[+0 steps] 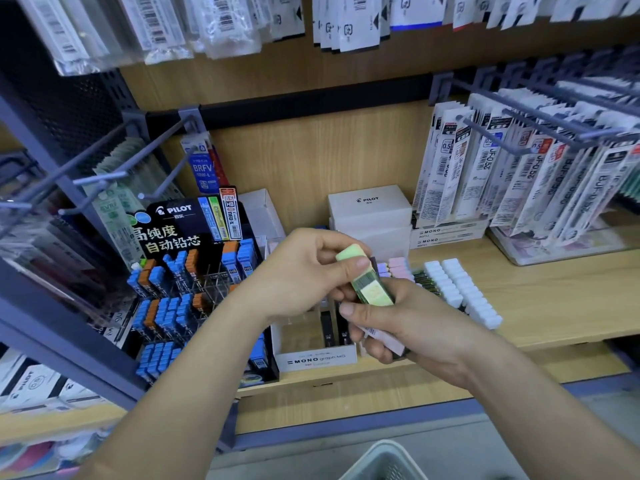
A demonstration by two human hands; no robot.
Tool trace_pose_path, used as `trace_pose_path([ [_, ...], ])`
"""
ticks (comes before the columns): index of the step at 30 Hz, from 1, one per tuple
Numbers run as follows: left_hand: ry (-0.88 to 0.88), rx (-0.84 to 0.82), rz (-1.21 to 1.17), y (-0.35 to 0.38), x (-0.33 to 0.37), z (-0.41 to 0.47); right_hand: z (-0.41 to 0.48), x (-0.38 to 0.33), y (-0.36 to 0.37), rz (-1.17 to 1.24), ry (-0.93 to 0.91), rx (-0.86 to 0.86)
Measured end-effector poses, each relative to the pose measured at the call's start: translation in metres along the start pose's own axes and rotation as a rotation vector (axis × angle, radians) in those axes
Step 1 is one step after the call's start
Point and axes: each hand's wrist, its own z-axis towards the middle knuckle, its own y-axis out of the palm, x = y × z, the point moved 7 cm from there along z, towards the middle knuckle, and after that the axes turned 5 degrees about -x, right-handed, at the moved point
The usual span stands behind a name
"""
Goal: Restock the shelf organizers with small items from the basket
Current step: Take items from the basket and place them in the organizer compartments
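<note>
Shelf (554, 299) — green case (371, 284) in left hand (304, 271)

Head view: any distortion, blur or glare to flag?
Head view: wide-angle bowing bends the shelf edge and peg hooks; hanging packets up top look soft; left hand, right hand and the green case they hold are sharp; even light, little glare.

Green lead case (367, 276): pale, flat, oblong, with a dark label band. Tilted, pinched in my left grip (301, 275) above the shelf's (540, 306) front edge.
Bundle of cases (382, 338): pinkish-white, barcoded, held in my right grip (412, 329), touching the green lead case's lower end.
Organizer box (316, 359): white, open-topped, marked MONO graph MG, at the shelf's front edge.
Basket (388, 460): pale mesh, below the shelf.
</note>
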Motion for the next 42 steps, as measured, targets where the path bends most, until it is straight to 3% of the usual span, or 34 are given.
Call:
trace_pose_path([
  [7,0.063,0.078,-0.010,-0.005,0.001,0.003,-0.002,-0.003,-0.013,-0.068,-0.012,0.043],
  [11,0.124,0.333,-0.280,-0.034,0.002,0.002,-0.012,-0.009,-0.040,-0.082,-0.017,0.121],
  [13,0.126,0.432,-0.272,-0.052,-0.002,0.001,-0.021,-0.012,-0.062,-0.011,-0.025,0.223],
  [19,0.002,0.374,0.156,-0.026,-0.019,0.015,-0.037,-0.015,-0.096,0.199,-0.044,0.418],
  [30,0.135,0.399,0.691,0.011,-0.028,0.039,-0.036,-0.009,-0.089,0.190,-0.041,0.375],
  [34,0.071,0.398,0.783,0.012,-0.041,0.048,-0.039,-0.009,-0.090,0.164,-0.037,0.385],
  [42,0.132,0.355,1.198,0.027,-0.053,0.063,-0.037,-0.010,-0.076,0.171,-0.015,0.322],
])
